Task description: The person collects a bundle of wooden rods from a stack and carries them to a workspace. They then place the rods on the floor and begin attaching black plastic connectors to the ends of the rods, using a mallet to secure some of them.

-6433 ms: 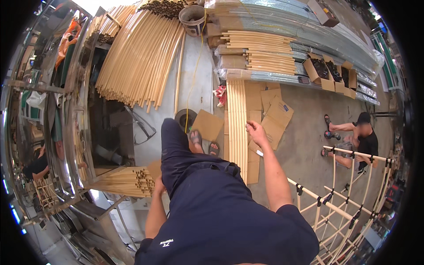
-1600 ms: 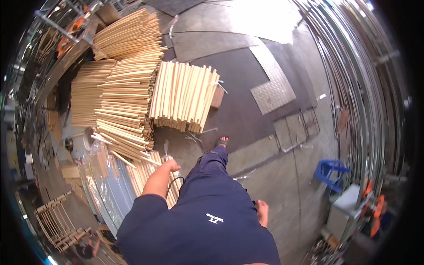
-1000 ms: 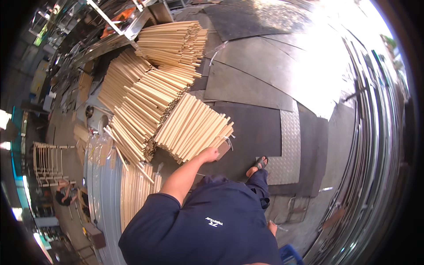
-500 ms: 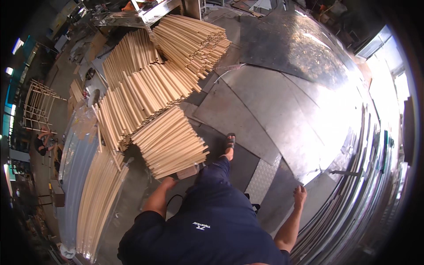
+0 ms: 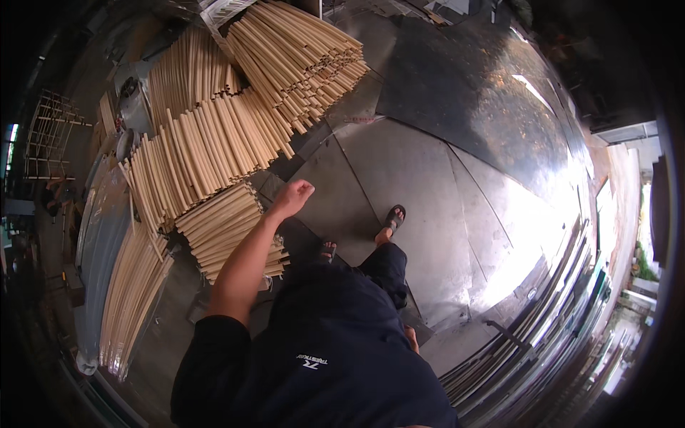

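Observation:
My left hand (image 5: 294, 198) is raised in front of me over the metal floor plates, its fingers curled in and nothing seen in them. Beneath my left forearm is a small stack of tan tubes (image 5: 217, 225), which the arm partly covers. A larger row of tan tubes (image 5: 207, 146) lies just beyond it to the left. Of my right hand (image 5: 412, 338) only a bit shows, low beside my right thigh; its fingers are hidden by my body.
More tan tubes (image 5: 296, 53) are piled at the far left. Long wrapped strips (image 5: 132, 299) lie at the left edge. Overlapping metal sheets (image 5: 421, 192) cover the floor ahead, and long metal bars (image 5: 528, 342) run along the right. My sandalled foot (image 5: 394, 217) stands on the sheets.
My left hand has swung up and forward from beside the small tube stack. My right hand has dropped back toward my side. I have stepped forward, onto the metal sheets.

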Available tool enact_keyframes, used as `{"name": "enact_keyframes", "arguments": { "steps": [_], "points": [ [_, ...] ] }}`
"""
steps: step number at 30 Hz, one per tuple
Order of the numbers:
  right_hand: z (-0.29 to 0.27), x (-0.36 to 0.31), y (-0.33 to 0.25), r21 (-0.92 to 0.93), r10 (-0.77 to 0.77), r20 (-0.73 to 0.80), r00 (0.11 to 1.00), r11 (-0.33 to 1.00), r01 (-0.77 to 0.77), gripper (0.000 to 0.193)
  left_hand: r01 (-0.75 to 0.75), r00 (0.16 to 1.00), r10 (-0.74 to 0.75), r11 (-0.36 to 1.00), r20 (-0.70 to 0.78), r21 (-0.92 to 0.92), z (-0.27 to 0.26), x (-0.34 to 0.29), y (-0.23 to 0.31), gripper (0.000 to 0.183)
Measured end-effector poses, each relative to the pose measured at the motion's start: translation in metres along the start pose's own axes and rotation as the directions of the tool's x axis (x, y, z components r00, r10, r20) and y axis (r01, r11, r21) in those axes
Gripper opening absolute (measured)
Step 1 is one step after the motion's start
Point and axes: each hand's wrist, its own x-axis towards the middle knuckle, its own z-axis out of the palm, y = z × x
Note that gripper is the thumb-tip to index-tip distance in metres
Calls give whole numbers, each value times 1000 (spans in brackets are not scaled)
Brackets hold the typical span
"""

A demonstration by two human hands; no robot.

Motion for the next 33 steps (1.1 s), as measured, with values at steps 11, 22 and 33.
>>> {"name": "enact_keyframes", "arguments": {
  "steps": [11,22,33],
  "points": [
    [-253,308,-480,-206,-104,-19,994,974,98,29,559,829,-513,776,-225,291,53,-14,-102,49],
    [-204,389,-945,-307,-582,-11,813,776,551,39,832,360,-933,318,7,-455,89,100,-55,34],
    [46,409,-1116,-586,-516,562,647,304,751,42,271,652,-564,798,-507,-539,-118,351,10,30]
  ]
}}
